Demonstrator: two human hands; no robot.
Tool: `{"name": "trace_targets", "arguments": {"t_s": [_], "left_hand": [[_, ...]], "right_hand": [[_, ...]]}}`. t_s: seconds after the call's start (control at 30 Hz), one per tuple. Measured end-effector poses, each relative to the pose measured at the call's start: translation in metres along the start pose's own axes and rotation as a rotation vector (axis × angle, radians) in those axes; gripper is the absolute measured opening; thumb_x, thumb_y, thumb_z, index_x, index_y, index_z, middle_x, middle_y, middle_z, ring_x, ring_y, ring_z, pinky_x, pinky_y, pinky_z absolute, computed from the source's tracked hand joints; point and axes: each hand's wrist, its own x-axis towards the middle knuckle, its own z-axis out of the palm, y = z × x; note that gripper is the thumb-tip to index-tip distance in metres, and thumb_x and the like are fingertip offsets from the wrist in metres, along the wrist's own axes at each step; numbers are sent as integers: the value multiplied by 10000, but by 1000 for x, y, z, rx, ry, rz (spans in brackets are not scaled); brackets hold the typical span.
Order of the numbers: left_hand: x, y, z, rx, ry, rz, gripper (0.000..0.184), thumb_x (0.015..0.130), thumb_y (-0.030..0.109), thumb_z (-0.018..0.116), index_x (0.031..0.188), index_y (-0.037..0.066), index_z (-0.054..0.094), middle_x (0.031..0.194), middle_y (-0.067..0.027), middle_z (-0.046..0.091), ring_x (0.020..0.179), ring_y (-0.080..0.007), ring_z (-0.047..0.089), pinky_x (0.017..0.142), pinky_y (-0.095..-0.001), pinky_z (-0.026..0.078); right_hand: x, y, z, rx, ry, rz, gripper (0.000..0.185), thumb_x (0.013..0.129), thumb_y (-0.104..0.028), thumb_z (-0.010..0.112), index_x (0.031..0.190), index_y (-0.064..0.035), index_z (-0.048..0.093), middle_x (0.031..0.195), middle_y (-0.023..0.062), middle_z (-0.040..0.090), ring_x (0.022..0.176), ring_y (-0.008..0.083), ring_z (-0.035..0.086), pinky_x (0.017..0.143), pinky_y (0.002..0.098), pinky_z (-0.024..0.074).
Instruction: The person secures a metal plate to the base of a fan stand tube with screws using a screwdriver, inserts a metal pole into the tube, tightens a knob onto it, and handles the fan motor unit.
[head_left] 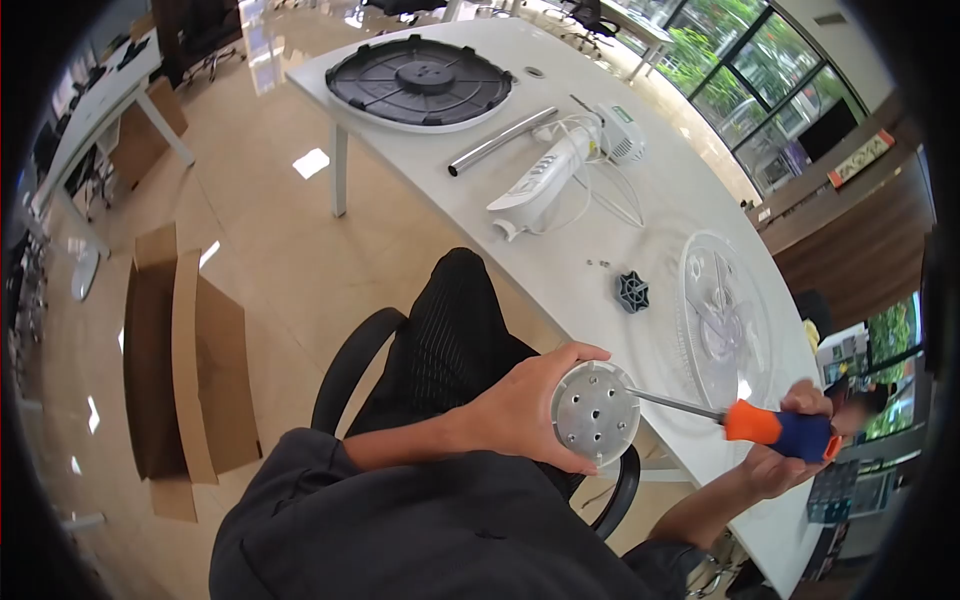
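A round part (pixel 596 414) is held by the left hand (pixel 520 402) above the lap, just beside the near edge of the white table (pixel 575 275). It is gripped around its side, with the thumb laid at the top of the rim and a fingertip at the bottom. Its metal face, pierced by several holes, is turned up toward the camera.

A screwdriver (pixel 778 430) is grasped by the handle, orange and dark blue, in the right hand (pixel 772 472). Its shaft is pointed leftward, and the tip is seen at the upper right of the part's rim; whether the rim is touched cannot be told.

On the table, a clear disc (pixel 720 330) is placed near the right hand, and a dark knob (pixel 632 291) is set to its left. A few tiny bits (pixel 603 263) are scattered just beyond the knob. Farther off, a white housing (pixel 545 182) is laid down with its cord (pixel 628 205) looped beside it. A metal tube (pixel 503 142) is placed between the housing and a black base (pixel 425 80). On the floor at left, an open box (pixel 222 370) is seen.
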Motion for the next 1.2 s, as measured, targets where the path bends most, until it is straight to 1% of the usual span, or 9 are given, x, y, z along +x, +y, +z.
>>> {"name": "trace_targets", "arguments": {"t_s": [0.1,0.17,0.23,0.3,0.53,0.7,0.9,1.03,1.2], "left_hand": [[-1,-1,-22,-21,1,-20,1028,515,260,972,1362,4,448,1239,-131,596,1142,-209,595,1006,-323,439],[0,-7,-43,80,18,44,1018,506,270,981,1348,0,477,1243,-128,595,1143,-205,591,1004,-322,440],[0,-21,-63,90,103,128,979,501,310,983,1300,-12,517,1187,-136,625,1110,-213,615,972,-321,461],[-1,-29,-83,57,123,74,983,509,268,982,1325,1,501,1227,-95,612,1140,-161,588,996,-316,442],[-1,-45,-129,131,100,-51,1209,414,300,982,1437,-22,422,1285,-128,575,1201,-209,560,1047,-337,404],[1,-40,-148,348,11,-143,1160,450,365,906,1438,-14,432,1269,-117,574,1182,-232,569,1019,-346,415],[-7,-42,-166,486,-123,-184,1111,431,299,870,1436,56,463,1241,-113,537,1153,-239,553,960,-365,452],[-27,-67,-171,205,7,-175,1062,403,241,887,1352,2,475,1221,-79,494,1118,-195,515,980,-344,411],[-44,-70,-195,281,183,-32,1115,437,487,850,1350,-11,449,1161,-78,511,1075,-202,522,934,-344,413]], "right_hand": [[-67,28,-35,109,419,409,520,830,-333,802,1133,-93,454,1077,131,627,977,237,618,936,368,492],[-120,58,-47,242,495,667,373,863,-147,766,1087,-79,476,1123,162,630,1036,261,635,963,379,523],[-165,73,-50,246,517,887,338,855,-22,740,1057,-73,474,1157,192,625,1050,244,646,880,351,566],[-185,77,-35,93,614,988,324,835,-6,754,987,-84,479,1148,191,624,1007,225,653,836,331,584],[-212,99,-26,-258,741,882,368,797,48,768,888,-60,429,1086,215,653,997,215,644,883,335,547],[-213,108,-28,-483,693,836,399,776,43,794,882,-50,421,1096,243,666,980,206,655,890,314,536],[-215,119,-23,-620,694,818,387,760,-40,842,896,-15,481,1013,214,700,899,170,659,814,270,525],[-203,124,-16,-857,606,823,321,769,-101,833,860,-12,538,1001,151,715,801,146,637,742,273,511],[-200,124,-19,-981,588,874,325,765,-167,824,831,-2,553,904,103,697,715,190,600,671,311,484]]}}
